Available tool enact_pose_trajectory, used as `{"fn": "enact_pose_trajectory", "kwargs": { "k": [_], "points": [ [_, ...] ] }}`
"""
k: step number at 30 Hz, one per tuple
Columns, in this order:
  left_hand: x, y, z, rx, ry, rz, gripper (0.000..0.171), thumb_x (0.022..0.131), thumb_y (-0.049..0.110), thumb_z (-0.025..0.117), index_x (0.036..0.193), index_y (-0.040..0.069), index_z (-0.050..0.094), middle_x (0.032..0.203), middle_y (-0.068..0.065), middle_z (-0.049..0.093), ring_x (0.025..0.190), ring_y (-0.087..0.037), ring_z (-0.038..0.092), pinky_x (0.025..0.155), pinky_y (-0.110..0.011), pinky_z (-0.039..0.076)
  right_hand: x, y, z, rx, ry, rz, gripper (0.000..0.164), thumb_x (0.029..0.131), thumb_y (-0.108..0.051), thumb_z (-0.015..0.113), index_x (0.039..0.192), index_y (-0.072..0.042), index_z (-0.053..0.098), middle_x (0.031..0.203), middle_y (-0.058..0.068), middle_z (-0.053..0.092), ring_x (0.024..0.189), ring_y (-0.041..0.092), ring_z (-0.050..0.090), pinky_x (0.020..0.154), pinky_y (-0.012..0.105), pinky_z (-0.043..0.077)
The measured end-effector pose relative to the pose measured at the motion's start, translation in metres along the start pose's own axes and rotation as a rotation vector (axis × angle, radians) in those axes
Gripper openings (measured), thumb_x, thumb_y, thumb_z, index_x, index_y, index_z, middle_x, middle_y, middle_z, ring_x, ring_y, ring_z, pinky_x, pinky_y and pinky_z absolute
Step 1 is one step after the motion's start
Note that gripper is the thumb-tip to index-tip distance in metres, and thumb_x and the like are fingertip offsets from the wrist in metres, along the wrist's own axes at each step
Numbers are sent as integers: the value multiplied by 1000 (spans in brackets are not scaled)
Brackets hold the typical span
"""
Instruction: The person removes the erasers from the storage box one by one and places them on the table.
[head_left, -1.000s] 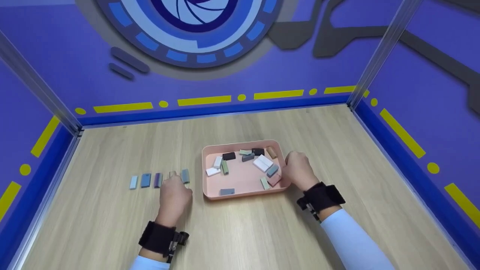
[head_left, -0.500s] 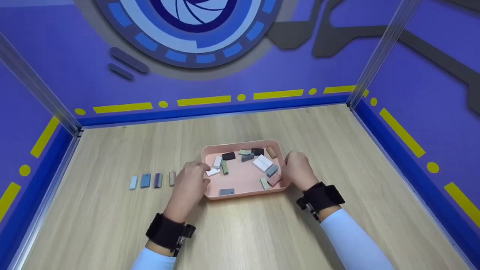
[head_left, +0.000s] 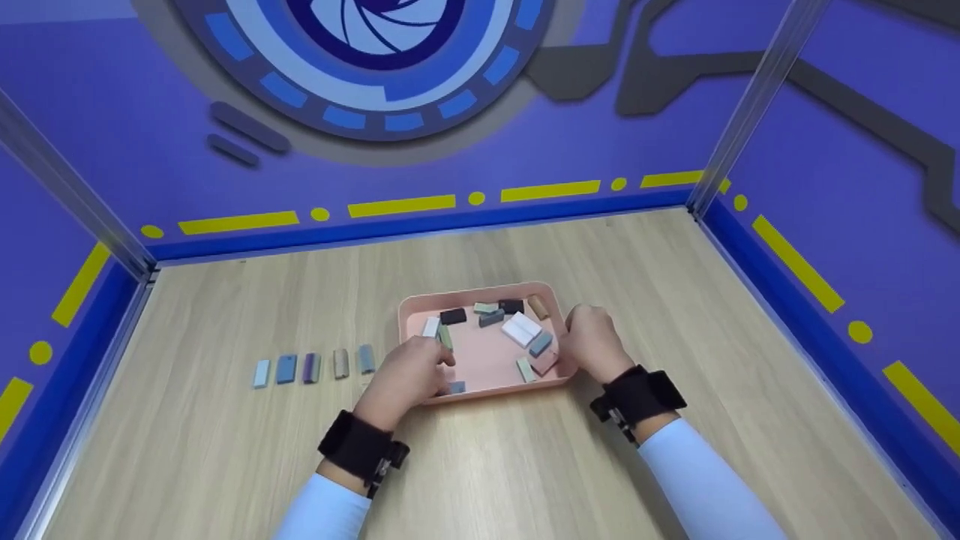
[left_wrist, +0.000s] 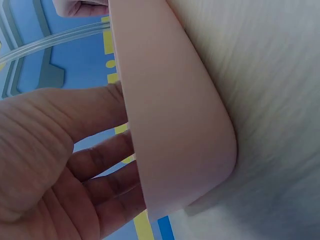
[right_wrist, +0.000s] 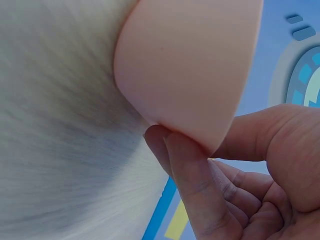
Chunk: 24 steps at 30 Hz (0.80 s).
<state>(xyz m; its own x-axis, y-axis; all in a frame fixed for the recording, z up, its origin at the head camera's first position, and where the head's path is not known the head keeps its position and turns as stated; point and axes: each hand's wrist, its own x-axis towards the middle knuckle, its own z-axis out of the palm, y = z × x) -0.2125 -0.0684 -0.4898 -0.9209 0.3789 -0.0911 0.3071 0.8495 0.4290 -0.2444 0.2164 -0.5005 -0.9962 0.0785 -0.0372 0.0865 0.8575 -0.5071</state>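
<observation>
My left hand (head_left: 411,371) reaches over the left wall of a pink tray (head_left: 484,394). Its fingers look fairly straight, but the tray wall hides the fingertips in the left wrist view. A grey-blue block (head_left: 457,388) lies close to the thumb, inside the tray by the front wall; contact cannot be made out. At the opposite end, my right hand (head_left: 598,341) pinches the tray's wall between thumb and fingers, as the right wrist view also shows. White blocks (head_left: 521,329), a green block (head_left: 446,337), a black block (head_left: 453,316) and several others lie scattered in the tray.
Left of the tray, several small blocks form a spaced row on the wooden table (head_left: 225,450), from a light blue block (head_left: 261,373) to a grey-blue striped block (head_left: 366,358). Blue-purple panels (head_left: 420,165) enclose the table's back and sides.
My left hand has left the grey-blue striped block at the row's right end and moved right, into the tray. The right hand keeps its hold on the tray. The head view has shifted slightly.
</observation>
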Motion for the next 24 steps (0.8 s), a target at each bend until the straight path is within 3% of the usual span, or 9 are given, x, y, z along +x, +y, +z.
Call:
{"fn": "enact_pose_trajectory", "kwargs": {
  "k": [11,19,24],
  "points": [
    [3,4,4,41,-9,31,17,81,16,70,97,12,72,85,2,64,75,-12,55,74,-33,49,0,-2,0,-30,29,-4,21,71,-2,59,54,-10,50,55,-1,43,50,15,38,42,27,28],
    [4,4,4,-16,-48,0,16,79,13,71,95,11,71,85,0,65,74,-12,55,72,-32,49,0,-2,2,-22,24,-5,23,72,-1,58,53,-11,49,54,-2,42,50,15,38,42,27,28],
    [5,3,8,-17,-38,23,10,78,8,67,87,10,71,77,1,61,68,-12,51,66,-29,45,0,0,3,-16,29,-15,21,70,-1,58,53,-10,51,54,-1,44,51,16,40,43,28,31]
  ]
}}
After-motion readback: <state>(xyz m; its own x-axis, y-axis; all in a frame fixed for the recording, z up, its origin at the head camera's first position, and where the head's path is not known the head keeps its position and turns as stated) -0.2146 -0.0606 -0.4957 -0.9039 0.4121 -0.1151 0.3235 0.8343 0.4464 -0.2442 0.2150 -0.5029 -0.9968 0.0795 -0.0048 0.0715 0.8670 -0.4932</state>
